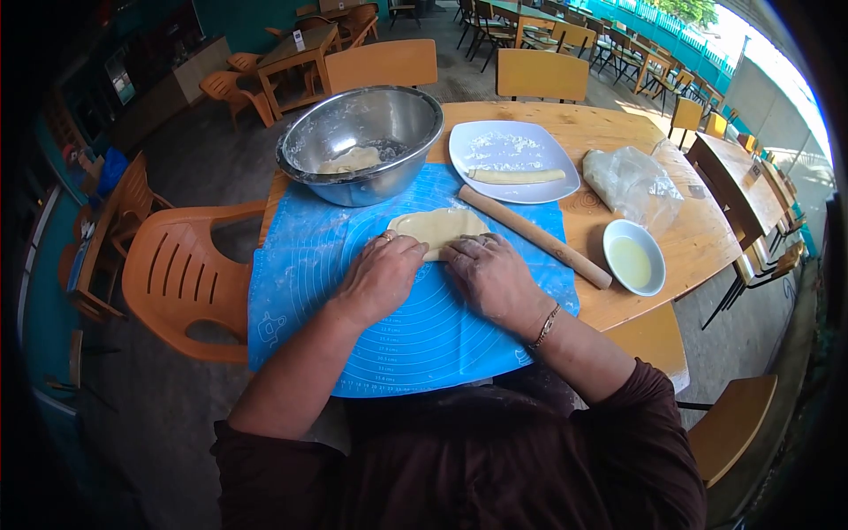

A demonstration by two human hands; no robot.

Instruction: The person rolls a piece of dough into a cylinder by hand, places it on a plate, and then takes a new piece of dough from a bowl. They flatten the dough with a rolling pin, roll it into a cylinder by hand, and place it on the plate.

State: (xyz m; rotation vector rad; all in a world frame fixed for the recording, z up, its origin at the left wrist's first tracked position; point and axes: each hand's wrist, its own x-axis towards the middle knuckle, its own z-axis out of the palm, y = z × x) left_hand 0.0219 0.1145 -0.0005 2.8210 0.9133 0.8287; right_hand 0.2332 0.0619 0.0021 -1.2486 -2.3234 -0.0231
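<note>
A flattened piece of dough [439, 227] lies on the blue mat [389, 344]. My left hand [386, 269] has its fingers curled on the dough's near left edge, and my right hand [491, 276] does the same at the near right edge. Both sets of fingertips press or pinch that edge, close to each other. Just beyond the right hand, a wooden rolling pin [534, 237] rests diagonally, partly over the mat. A rolled strip of dough [517, 177] sits on a floury white plate [503, 134]. More dough [351, 160] is in the steel bowl [375, 183].
To the right are a small bowl of pale yellow liquid [632, 259] and a clear plastic bag [632, 184] with whitish contents. An orange chair [190, 281] stands left of the wooden table [698, 252]. Other tables and chairs fill the background.
</note>
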